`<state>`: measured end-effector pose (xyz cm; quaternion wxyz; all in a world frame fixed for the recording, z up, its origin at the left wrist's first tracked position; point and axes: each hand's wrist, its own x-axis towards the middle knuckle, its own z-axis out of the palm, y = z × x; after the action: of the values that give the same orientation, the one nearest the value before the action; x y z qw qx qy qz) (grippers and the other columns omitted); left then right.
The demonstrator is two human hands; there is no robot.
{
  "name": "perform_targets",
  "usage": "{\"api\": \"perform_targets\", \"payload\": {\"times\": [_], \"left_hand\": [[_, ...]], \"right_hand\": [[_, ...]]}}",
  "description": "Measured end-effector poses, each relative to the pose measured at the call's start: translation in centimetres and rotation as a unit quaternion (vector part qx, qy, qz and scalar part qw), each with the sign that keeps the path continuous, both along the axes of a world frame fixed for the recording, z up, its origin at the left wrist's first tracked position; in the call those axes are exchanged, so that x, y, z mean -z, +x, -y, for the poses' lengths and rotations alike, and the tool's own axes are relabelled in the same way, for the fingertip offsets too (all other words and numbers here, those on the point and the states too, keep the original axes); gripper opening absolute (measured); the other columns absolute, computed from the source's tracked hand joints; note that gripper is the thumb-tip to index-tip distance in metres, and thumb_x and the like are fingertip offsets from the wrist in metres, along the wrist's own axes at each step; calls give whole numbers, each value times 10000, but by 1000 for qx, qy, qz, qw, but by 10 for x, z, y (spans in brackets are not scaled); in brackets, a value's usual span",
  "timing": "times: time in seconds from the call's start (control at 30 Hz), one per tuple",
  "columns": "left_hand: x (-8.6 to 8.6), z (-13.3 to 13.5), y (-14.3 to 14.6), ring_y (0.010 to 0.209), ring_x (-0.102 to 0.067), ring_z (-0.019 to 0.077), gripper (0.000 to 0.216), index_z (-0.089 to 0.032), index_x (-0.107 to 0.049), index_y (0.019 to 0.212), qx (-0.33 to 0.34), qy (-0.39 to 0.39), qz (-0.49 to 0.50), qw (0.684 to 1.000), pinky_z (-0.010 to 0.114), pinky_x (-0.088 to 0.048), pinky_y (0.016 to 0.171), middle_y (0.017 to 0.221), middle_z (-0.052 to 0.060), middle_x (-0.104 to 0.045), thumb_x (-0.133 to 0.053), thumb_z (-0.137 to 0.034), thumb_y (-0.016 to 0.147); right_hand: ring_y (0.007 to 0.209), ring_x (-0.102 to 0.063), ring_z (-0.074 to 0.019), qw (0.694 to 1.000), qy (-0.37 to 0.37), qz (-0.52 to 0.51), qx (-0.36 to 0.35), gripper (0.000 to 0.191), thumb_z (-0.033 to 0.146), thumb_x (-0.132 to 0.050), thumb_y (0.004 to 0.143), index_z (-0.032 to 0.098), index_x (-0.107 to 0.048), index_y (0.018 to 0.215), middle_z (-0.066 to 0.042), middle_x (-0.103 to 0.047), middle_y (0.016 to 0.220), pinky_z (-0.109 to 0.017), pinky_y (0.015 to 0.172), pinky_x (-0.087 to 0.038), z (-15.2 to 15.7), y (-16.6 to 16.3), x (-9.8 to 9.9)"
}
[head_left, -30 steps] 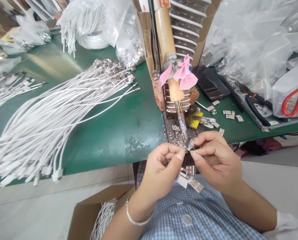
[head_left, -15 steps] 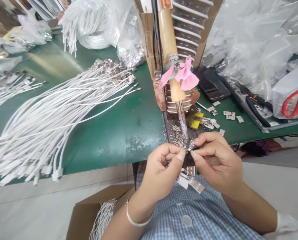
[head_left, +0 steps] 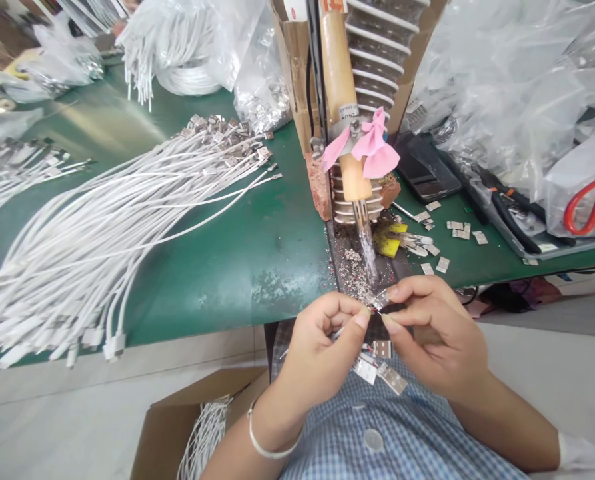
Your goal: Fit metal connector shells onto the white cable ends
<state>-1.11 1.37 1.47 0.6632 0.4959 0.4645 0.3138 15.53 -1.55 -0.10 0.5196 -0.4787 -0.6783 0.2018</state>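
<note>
My left hand and my right hand meet at the table's front edge, both pinched on a small metal connector shell with thin wires. The shell sits right under the tip of a soldering iron, which has a wooden handle with a pink ribbon tied on it. Below my fingers hang a few more metal shells on short wires, over my checked shirt.
A large bundle of white cables lies across the green table at left. Loose metal shells, a yellow sponge, a phone, pliers, red scissors and plastic bags sit at right. A cardboard box with cables stands below.
Both hands and the pinched shell have dropped slightly in the picture as the view shifted a little; their grip and place under the iron tip stay the same.
</note>
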Motion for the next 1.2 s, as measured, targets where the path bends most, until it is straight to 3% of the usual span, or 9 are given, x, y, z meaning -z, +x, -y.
{"api": "perform_targets", "payload": {"times": [0.37,0.57,0.73,0.93,1.2], "left_hand": [[0,5,-2,446,-391,63,159,-156,-578,759,27,19,1,999,171,-305,424,521,-55,-484,-605,-279,856],[-5,11,-4,481,-428,60,120,-152,-578,791,57,45,-3,997,163,-336,453,576,-44,-508,-546,-210,890],[-4,14,-6,507,-413,63,136,-142,-587,806,80,84,-3,993,169,-326,471,596,-33,-519,-540,-217,909],[-3,14,-9,493,-394,68,141,-135,-605,820,79,130,-30,988,183,-305,462,569,-34,-503,-540,-216,915],[-4,11,-11,473,-370,73,161,-148,-590,773,91,135,-58,985,190,-294,442,541,-32,-503,-523,-201,909]], "right_hand": [[832,-628,-173,999,-26,-34,-22,201,33,-621,778,226,-583,817,-26,-596,928,-324,705,-554,8,9,-2],[605,-626,-142,975,-138,-172,-2,109,150,-584,900,259,-577,893,16,-629,748,-249,505,-516,12,12,2],[522,-596,-114,959,-211,-175,-69,60,210,-602,913,236,-637,953,22,-635,677,-206,451,-482,13,8,0],[620,-624,-112,945,-180,-250,-109,82,176,-582,917,231,-640,904,12,-636,730,-204,535,-525,13,2,3],[629,-619,-130,954,-159,-237,-97,108,156,-562,923,241,-621,951,1,-642,749,-236,536,-520,15,-2,7]]}}
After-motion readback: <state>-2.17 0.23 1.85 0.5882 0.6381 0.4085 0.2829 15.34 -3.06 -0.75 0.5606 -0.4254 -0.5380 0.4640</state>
